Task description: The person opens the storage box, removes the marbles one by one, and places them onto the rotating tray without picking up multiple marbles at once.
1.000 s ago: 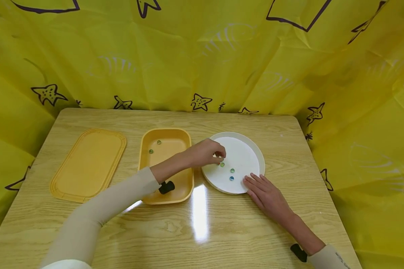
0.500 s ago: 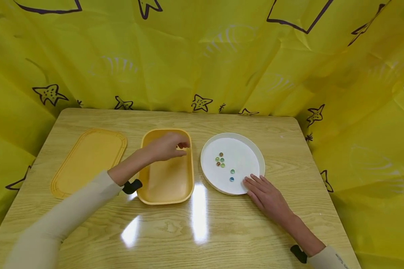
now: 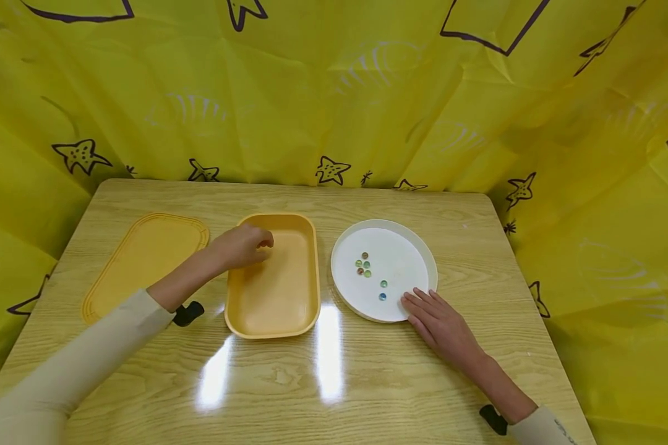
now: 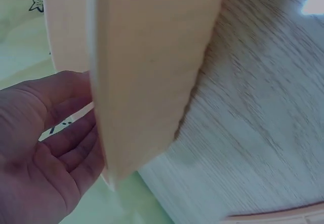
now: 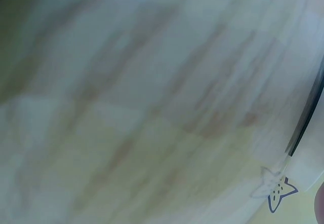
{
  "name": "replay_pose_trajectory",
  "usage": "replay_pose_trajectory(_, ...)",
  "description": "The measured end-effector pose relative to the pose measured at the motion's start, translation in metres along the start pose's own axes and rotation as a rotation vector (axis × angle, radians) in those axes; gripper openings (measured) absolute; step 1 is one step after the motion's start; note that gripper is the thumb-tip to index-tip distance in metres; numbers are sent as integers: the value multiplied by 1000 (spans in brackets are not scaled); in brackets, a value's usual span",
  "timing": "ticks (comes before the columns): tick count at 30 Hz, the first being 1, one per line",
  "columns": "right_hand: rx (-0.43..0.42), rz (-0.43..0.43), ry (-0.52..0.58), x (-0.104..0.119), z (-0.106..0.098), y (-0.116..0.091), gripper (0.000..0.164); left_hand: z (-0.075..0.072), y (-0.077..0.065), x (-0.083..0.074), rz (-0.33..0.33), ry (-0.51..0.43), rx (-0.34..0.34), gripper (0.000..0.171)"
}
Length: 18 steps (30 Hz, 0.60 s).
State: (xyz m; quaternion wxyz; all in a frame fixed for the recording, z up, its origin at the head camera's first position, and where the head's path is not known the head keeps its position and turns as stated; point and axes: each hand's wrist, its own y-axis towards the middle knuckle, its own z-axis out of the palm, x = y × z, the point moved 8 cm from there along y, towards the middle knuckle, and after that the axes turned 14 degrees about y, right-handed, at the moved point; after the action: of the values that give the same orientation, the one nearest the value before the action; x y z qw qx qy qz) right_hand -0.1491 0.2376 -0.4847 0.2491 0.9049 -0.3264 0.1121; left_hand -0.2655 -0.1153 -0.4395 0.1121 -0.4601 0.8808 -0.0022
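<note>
My left hand (image 3: 239,247) is over the left side of the yellow rectangular tray (image 3: 278,334), thumb and index finger apart. In the left wrist view, its fingers (image 4: 81,158) reach behind the tray wall (image 4: 147,82), which hides the fingertips. No marbles show in the visible part of the tray; the hand covers some of its floor. My right hand (image 3: 442,324) rests with extended fingers on the near right rim of a round white plate (image 3: 406,247). Several glass marbles lie on the plate, among them a blue marble (image 3: 382,296) and a green marble (image 3: 383,283).
A flat yellow lid (image 3: 150,266) lies on the wooden table (image 3: 278,395) left of the tray. Yellow sheeting (image 3: 289,105) with starfish drawings stands behind and beside the table. The right wrist view shows a blurred wood-grain surface (image 5: 152,107).
My left hand moved left from above the plate, over the tray, to the tray's left side. The marbles it was at stay on the plate. My right hand has stayed on the rim.
</note>
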Motion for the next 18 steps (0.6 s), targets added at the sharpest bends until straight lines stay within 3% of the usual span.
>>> replay_pose_trajectory(4,-6,-9,2,0,0,0,42,2,-2,4,-46,61,33,18)
replay_pose_trajectory(7,-12,-14,-2,0,0,0,43,3,-2,5,-45,116,33,16)
replay_pose_trajectory(11,-11,-10,-9,-1,0,0,44,8,2,5,-33,185,4,8)
replay_pose_trajectory(18,-7,-10,-9,-1,1,0,45,16,5,1,1,367,-98,20)
